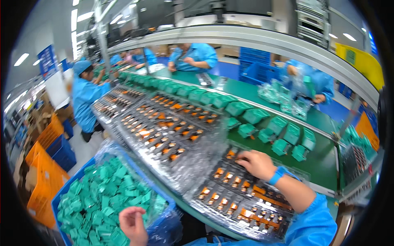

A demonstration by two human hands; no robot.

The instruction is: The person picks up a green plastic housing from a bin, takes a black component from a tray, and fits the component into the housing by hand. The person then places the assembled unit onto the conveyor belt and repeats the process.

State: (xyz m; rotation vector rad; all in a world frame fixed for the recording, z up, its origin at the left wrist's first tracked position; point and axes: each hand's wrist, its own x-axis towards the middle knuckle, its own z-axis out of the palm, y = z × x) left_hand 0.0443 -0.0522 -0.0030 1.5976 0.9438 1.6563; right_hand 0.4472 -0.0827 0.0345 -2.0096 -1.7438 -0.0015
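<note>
My right hand (257,165), with a blue band on its wrist, reaches over the near clear plastic tray (201,180). Its fingers are bent down and pinched together at the tray's far row; what lies between the fingertips is too small to make out. Small orange, black and metal parts (228,177) sit in rows in the tray's pockets. My left hand (133,226) hovers by the near edge of a blue bin (65,189), its fingers loosely curled and apart, with nothing visible in them. Loose green plastic housings (104,197) fill the bin.
More trays of such parts (160,127) overlap to the left. Green housings (255,115) line the green conveyor (324,166) behind a metal rail. Across it, a person in blue (312,78) handles bagged green parts; other workers sit farther off. Orange crates (45,176) stand at left.
</note>
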